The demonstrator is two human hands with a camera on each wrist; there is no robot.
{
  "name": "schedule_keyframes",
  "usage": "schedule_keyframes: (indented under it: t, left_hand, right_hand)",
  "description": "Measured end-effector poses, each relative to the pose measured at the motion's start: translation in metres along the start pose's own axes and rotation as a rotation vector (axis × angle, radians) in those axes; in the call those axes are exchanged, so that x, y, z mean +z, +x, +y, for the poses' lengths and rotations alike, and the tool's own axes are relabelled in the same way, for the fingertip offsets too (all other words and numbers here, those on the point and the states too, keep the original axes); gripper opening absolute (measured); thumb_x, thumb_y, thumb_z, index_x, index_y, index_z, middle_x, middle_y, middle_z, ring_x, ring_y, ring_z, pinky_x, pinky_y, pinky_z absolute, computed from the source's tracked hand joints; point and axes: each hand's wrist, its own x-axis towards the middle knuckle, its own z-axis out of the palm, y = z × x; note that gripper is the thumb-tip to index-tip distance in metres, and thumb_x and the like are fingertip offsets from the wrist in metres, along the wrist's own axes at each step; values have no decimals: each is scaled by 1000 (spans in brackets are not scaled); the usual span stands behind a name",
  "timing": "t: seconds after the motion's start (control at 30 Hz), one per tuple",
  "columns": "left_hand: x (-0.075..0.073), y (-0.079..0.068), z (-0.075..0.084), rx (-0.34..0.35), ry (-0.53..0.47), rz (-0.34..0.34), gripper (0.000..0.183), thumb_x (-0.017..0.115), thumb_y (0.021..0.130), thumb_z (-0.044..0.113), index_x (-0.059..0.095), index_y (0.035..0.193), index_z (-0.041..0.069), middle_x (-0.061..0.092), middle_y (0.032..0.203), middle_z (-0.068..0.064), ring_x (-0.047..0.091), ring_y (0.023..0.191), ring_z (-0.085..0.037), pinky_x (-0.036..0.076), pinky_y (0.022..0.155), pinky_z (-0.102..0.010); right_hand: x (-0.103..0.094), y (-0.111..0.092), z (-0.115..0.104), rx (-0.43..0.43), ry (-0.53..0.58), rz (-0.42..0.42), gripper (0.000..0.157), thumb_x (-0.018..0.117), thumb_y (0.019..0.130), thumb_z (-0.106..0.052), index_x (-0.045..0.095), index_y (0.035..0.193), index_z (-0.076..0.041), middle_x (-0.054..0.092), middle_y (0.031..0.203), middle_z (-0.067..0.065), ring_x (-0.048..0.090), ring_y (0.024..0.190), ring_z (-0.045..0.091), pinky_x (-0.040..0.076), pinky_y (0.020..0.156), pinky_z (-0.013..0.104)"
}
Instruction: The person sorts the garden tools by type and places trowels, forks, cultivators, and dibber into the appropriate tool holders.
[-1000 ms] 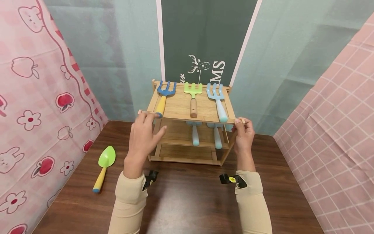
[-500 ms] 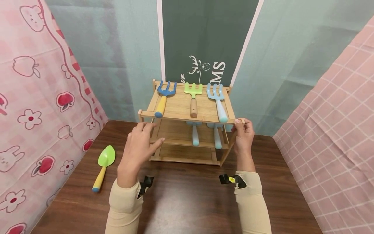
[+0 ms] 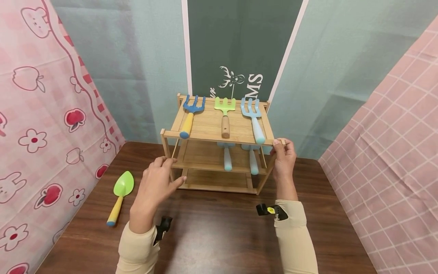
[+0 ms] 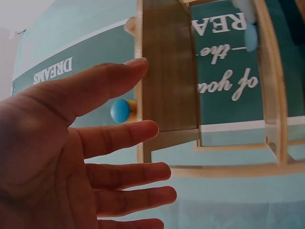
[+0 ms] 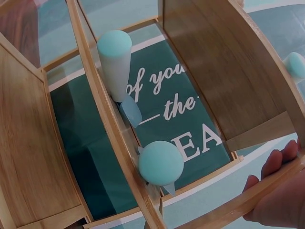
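A three-tier wooden shelf rack [image 3: 205, 133] stands on the table. On its top lie a blue hand fork with a yellow handle [image 3: 188, 125], a green hand rake with a wooden handle [image 3: 225, 125] and a light blue hand fork [image 3: 257, 129]. Two pale blue-handled tools [image 3: 227, 159] rest on the middle shelf, their heads partly hidden by the top. My right hand [image 3: 284, 158] grips the rack's front right top corner, thumb over the rail. My left hand [image 3: 155, 186], fingers spread and holding nothing, hovers by the rack's left front post; the left wrist view shows its bare palm [image 4: 43, 157].
A green trowel with a yellow handle [image 3: 118, 201] lies on the brown wooden table [image 3: 219, 232] to the left. Patterned pink cloths [image 3: 41, 125] hang at both sides. A teal and dark green curtain [image 3: 239, 42] hangs close behind the rack.
My left hand has let go of the rack's left top corner and moved down and toward me, to the left. My right hand stays on its corner, and the tools keep their places.
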Motion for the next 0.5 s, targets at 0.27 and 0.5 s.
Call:
schedule_keyframes:
  t: [0.27,0.5]
  left_hand:
    - [8,-10,-16,27,79,-15,51,79,73,25,61,112,-3,52,115,-28,52,98,-47,39,79,-61]
    - [14,-20,-31,19,115,-16,49,79,73,25,61,108,-3,52,114,-30,51,99,-49,38,81,-60]
  right_hand:
    - [1,1,-3,-1,-27,-23,5,59,90,-7,55,91,-8,50,74,3,43,66,22,38,61,30]
    - [1,-1,-4,7,-12,-22,5,56,91,-4,55,90,-9,50,74,4,44,67,22,38,61,32]
